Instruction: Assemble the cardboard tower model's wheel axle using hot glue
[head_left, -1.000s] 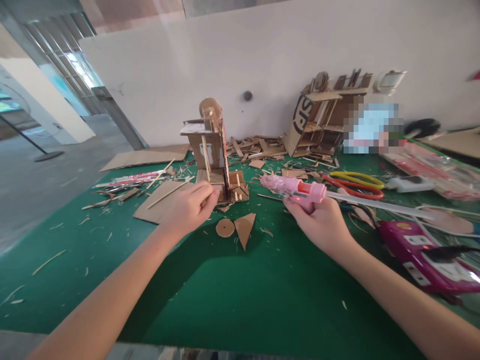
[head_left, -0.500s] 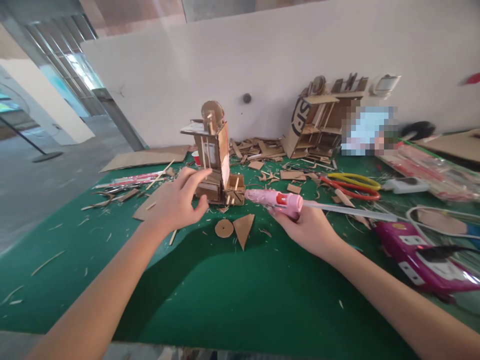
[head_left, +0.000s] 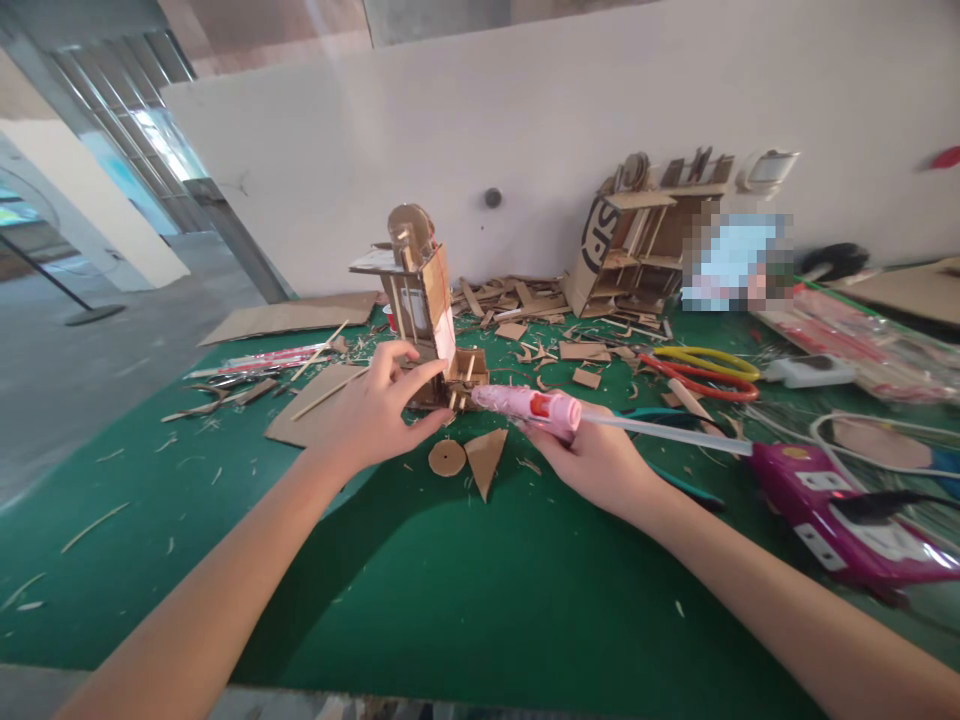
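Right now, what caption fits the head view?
Left hand touches a cardboard model while the right hand points a pink glue gun at its base.

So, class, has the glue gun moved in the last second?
Yes. The glue gun in the right hand has shifted left: its nozzle, earlier right of the triangle, now lies just behind it.

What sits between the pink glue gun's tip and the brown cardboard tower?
Nothing visible: the pink glue gun in the right hand has its tip close by the base of the brown cardboard tower, beside the left hand.
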